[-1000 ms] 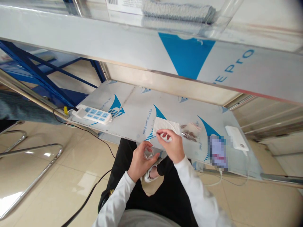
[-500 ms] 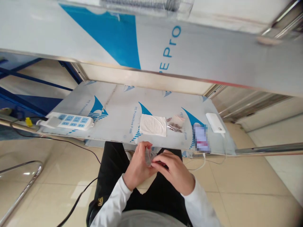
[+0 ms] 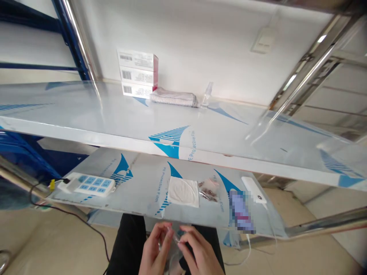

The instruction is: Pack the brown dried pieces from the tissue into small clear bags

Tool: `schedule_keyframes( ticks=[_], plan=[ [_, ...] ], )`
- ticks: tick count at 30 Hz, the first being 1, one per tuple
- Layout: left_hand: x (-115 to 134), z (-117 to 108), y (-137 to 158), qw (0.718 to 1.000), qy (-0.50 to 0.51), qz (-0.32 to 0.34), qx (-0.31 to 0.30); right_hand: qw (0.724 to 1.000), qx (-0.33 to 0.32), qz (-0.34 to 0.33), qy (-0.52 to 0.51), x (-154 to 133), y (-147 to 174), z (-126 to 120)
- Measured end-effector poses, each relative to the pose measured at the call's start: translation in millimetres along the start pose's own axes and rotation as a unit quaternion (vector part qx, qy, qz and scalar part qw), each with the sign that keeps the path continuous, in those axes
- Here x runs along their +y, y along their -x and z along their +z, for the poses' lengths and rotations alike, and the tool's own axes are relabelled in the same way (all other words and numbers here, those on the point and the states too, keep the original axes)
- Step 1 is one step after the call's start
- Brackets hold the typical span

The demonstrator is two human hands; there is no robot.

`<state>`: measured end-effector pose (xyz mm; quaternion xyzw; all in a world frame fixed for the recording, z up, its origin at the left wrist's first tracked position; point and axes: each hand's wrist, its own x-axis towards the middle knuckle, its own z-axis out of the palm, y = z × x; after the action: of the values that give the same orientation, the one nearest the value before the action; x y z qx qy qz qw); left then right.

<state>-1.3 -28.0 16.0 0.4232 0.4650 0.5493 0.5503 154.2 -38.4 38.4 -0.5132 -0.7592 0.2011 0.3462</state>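
In front of my lap, below the lower shelf's front edge, my left hand (image 3: 156,248) and my right hand (image 3: 199,250) face each other. Each pinches, between thumb and fingers, the upper part of a clear plastic bag (image 3: 173,252). The bag hangs between them; I cannot make out its contents. Beyond the hands, a white cloth-like square (image 3: 183,191) lies flat on the lower shelf (image 3: 137,191). Touching or close to its right side is a small clear bag of dark brown pieces (image 3: 208,191).
A power strip (image 3: 88,185) with a cable lies at left. At right are a pixelated phone (image 3: 241,212) and a white power bank (image 3: 254,190) with cables. Above, the upper shelf (image 3: 114,118) holds stacked boxes (image 3: 137,74), a folded towel (image 3: 173,97) and a clear bottle (image 3: 207,95).
My view has tilted upward, bringing the upper shelf's top into sight and my hands lower in the picture. Both hands now pinch the plastic bag's top, with the fingers nearer each other.
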Motion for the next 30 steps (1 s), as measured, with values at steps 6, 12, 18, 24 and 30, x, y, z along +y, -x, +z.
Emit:
schedule_keyframes(
  ticks=[6,12,18,24,30],
  plan=[
    [-1.7,-4.3,-6.3,1.0,0.008,-0.017,0.011,0.959,0.095,0.174,-0.203,-3.2,-0.4,21.8],
    [-2.8,-5.4,-2.3,0.997,-0.041,-0.037,-0.06,0.919,0.102,0.266,-0.271,-6.7,4.9,22.1],
    [-2.3,-3.9,-2.1,0.983,-0.162,-0.015,-0.081,0.917,0.096,0.27,-0.278,0.6,13.4,16.2],
    [0.2,12.5,-8.3,0.988,-0.133,-0.003,-0.074,0.922,0.106,0.248,-0.276,6.3,2.6,9.1],
    [12.7,17.2,-34.8,0.987,-0.153,0.021,-0.05,0.883,0.091,0.238,-0.395,5.8,-26.6,10.2]
  ],
)
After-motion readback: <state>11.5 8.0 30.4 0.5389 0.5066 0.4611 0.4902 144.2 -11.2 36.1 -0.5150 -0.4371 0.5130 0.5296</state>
